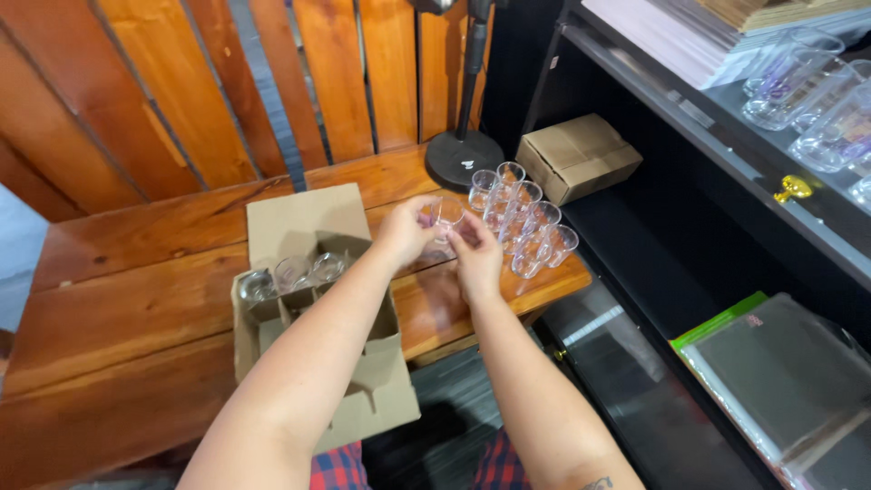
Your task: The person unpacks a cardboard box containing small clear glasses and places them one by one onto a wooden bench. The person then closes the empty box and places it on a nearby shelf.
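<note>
so far you've lined up about ten glasses (519, 213) by the fan base, both hands (404, 231) (478, 259) pinch another glass (445, 218), and three remain in the box (308, 299).

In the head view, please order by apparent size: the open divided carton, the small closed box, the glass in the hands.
1. open divided carton, though nearest the camera
2. small closed box
3. glass, held by both the left hand and the right hand

Bare forearms without sleeves, a small dark tattoo near the right elbow, red-and-blue plaid trousers below
</note>
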